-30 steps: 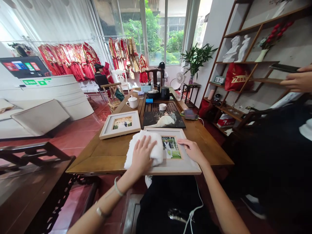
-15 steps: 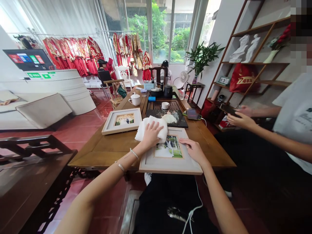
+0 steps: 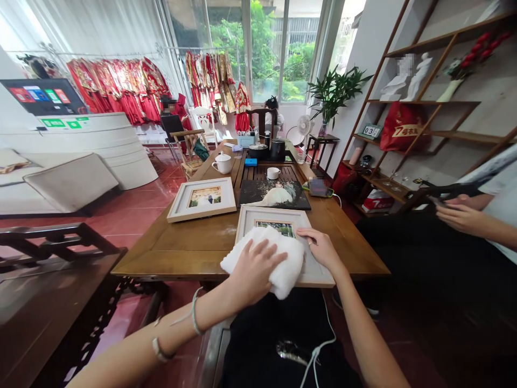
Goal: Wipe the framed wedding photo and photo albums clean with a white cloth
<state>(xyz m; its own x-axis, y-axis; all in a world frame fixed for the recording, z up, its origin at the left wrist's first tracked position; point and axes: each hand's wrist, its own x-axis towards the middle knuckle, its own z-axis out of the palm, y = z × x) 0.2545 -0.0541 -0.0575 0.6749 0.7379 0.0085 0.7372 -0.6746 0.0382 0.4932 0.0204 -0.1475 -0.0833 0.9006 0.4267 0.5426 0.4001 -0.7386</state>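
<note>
- The shelf calendar (image 3: 370, 131) reads "03"; the red bag (image 3: 402, 129) shows a "7".
- The left hand (image 3: 252, 271), fingers spread, presses a white towel (image 3: 287, 264) onto the picture frame (image 3: 262, 214).
- The right hand (image 3: 322, 249) lies flat and loose on the frame's right border, at the near edge of the desk (image 3: 189, 253).

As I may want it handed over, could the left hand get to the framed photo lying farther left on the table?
Probably yes: the left hand, pressing a white cloth on the near frame, has only bare table between it and that framed photo.
</note>
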